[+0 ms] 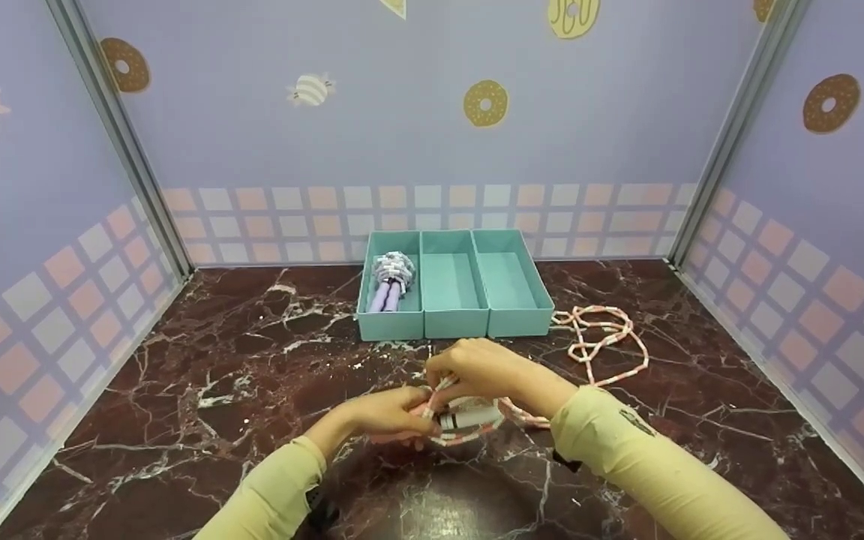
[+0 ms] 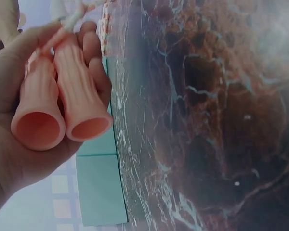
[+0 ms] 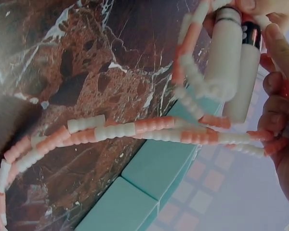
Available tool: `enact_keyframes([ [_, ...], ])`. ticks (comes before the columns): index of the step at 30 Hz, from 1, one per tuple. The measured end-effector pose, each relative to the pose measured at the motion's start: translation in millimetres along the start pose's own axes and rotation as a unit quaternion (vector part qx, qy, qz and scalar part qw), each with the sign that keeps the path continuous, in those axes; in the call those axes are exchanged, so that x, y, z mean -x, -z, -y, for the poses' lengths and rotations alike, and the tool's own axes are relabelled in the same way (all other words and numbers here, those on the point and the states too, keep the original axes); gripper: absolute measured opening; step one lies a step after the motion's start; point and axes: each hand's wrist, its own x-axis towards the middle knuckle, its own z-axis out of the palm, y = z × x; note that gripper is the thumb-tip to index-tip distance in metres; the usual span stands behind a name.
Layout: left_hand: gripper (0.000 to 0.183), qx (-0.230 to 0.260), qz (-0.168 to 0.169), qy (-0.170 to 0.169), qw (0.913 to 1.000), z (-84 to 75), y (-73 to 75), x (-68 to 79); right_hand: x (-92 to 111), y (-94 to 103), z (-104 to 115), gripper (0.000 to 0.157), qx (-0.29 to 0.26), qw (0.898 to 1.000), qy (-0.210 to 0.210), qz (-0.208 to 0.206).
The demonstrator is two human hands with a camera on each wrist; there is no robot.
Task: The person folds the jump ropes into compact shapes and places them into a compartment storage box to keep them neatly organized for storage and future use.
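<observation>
My left hand (image 1: 381, 414) grips the two handles (image 2: 79, 89) of a pink-and-white beaded jump rope side by side. Their pink flared ends are hollow and lie across the palm in the left wrist view; white grip sections (image 3: 224, 62) stick out beyond the hand in the right wrist view. Close above, my right hand (image 1: 486, 371) pinches part of the beaded cord (image 3: 111, 132) near the handles. Loops of cord hang beside the white sections. More of the cord (image 1: 638, 367) trails loosely over the tabletop to the right.
A teal three-compartment box (image 1: 456, 322) stands at the back of the dark marbled table (image 1: 252, 420). In its left compartment lies a bundled jump rope (image 1: 393, 277) with purple handles. Patterned panels (image 1: 402, 150) enclose the back and both sides.
</observation>
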Motion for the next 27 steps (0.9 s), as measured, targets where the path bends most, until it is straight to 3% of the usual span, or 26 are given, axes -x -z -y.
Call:
enact_keyframes([
  [5, 0.023, 0.0, 0.058, -0.005, 0.9983, 0.5, 0.4, 2.1, 2.1, -5.0, -6.3, 0.024, -0.104, 0.995, 0.004, -0.002],
  [9, 0.024, 0.017, 0.08, -0.027, 0.9963, -1.1, 0.0, 3.2, 6.0, -13.0, -15.2, 0.02, -0.21, 0.978, 0.003, -0.02],
  [16, 0.027, 0.083, 0.051, -0.07, 0.9927, -2.0, 1.7, 3.8, 16.7, -31.6, -31.0, 0.017, -0.347, 0.934, -0.046, -0.075],
  [23, 0.026, 0.15, 0.001, -0.072, 0.986, -3.4, 0.8, 0.9, 25.7, -47.8, -39.3, 0.028, -0.372, 0.917, -0.008, -0.145],
  [27, 0.033, 0.173, -0.041, -0.057, 0.9825, -3.9, 0.5, -0.5, 29.2, -53.9, -38.8, 0.018, -0.381, 0.907, -0.026, -0.178],
])
